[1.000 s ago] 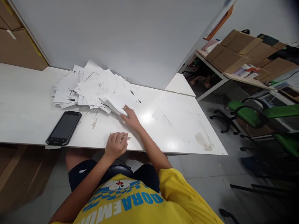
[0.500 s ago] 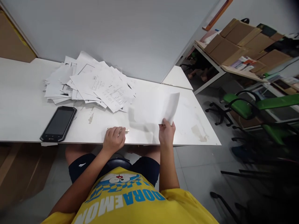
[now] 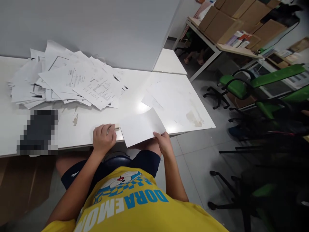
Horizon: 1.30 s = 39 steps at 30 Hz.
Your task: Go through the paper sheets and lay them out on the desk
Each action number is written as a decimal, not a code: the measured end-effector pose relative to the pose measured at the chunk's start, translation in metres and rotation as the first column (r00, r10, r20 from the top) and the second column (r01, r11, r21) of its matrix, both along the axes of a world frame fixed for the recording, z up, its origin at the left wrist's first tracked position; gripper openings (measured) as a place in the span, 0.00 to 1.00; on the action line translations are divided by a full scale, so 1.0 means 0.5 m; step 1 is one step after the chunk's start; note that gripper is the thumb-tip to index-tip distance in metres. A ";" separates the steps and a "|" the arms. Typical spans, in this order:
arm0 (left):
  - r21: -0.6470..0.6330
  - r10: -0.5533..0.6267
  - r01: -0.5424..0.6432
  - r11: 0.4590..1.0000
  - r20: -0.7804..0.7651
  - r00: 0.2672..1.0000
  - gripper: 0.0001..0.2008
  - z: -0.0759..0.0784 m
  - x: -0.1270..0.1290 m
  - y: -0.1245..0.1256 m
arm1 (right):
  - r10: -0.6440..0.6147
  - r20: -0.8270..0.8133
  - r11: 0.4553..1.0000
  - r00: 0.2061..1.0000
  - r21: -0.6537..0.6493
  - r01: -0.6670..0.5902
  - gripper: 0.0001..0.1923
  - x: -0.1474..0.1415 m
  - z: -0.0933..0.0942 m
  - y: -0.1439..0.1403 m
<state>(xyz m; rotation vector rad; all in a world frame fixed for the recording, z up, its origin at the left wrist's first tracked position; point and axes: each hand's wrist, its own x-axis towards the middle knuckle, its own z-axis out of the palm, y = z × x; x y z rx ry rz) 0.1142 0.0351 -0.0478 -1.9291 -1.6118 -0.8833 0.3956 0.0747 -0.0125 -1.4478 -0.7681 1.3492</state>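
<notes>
My left hand (image 3: 104, 138) rests at the table's front edge, its fingers closed around a slim pale pen-like object (image 3: 117, 128). Only the end of that object shows past my fingers. With thumb and fingers, my right hand (image 3: 163, 141) pinches the lower right corner of a blank white sheet of paper (image 3: 142, 127). The sheet lies tilted over the front edge, its near corner beyond the tabletop, its left side close to my left hand. A messy pile of printed papers (image 3: 79, 79) spreads over the left back of the table.
A dark blurred-out device (image 3: 38, 132) lies at the left on the white table (image 3: 130, 90). Faintly printed paper (image 3: 152, 96) lies flat beyond the sheet. A grey partition (image 3: 96, 29) stands behind. At right are green chairs (image 3: 234, 85) and cardboard boxes (image 3: 222, 25) on another table.
My right hand has brought the sheet down and toward me, from raised upright to nearly flat over the edge. My left hand keeps its hold. The camera view has shifted right.
</notes>
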 end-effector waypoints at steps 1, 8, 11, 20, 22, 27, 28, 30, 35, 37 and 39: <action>-0.006 -0.005 0.005 1.000 0.011 1.000 0.16 -0.001 0.000 0.000 | 0.010 0.023 1.000 1.000 -0.006 -0.010 0.18 -0.001 0.003 0.002; -0.026 0.015 -0.015 1.000 0.027 1.000 0.15 -0.003 -0.001 0.000 | 0.067 -0.123 0.997 0.990 -0.022 -0.071 0.22 -0.006 0.016 -0.002; 0.013 0.018 -0.018 1.000 -0.015 1.000 0.15 0.003 -0.001 0.000 | 0.051 -0.229 0.997 0.972 -0.039 -0.062 0.26 -0.007 0.011 -0.010; 0.027 0.000 0.000 1.000 -0.004 1.000 0.15 0.005 -0.005 0.001 | 0.121 0.117 0.992 0.986 0.001 -0.122 0.24 -0.005 -0.017 -0.022; -0.004 0.002 -0.002 1.000 0.018 1.000 0.15 0.000 -0.006 0.001 | 0.150 0.189 0.988 0.970 0.013 -0.156 0.26 -0.009 -0.012 -0.026; -0.004 -0.013 0.013 1.000 0.051 0.999 0.16 -0.005 -0.006 -0.002 | 0.112 0.091 0.991 0.989 0.056 -0.118 0.39 -0.032 -0.006 -0.055; -0.009 -0.014 0.015 1.000 0.062 0.998 0.17 -0.005 -0.005 -0.002 | 0.104 0.053 0.992 0.993 0.069 -0.107 0.41 -0.038 -0.009 -0.063; -0.022 -0.014 0.015 1.000 0.074 0.997 0.17 -0.006 -0.005 -0.003 | 0.115 -0.013 0.990 0.993 0.087 -0.114 0.44 -0.052 -0.016 -0.082; -0.042 0.006 -0.004 0.999 0.044 0.999 0.17 -0.007 -0.006 -0.003 | 0.222 0.014 0.973 0.975 -0.062 -0.220 0.41 -0.076 -0.029 -0.112; -0.031 0.005 -0.004 1.000 0.034 0.999 0.18 -0.009 -0.006 -0.001 | 0.206 0.049 0.975 0.977 -0.098 -0.201 0.39 -0.078 -0.032 -0.111; -0.020 0.000 0.001 1.000 0.042 0.999 0.18 -0.010 -0.006 0.000 | 0.148 0.047 0.989 0.988 -0.026 -0.147 0.37 -0.077 -0.036 -0.105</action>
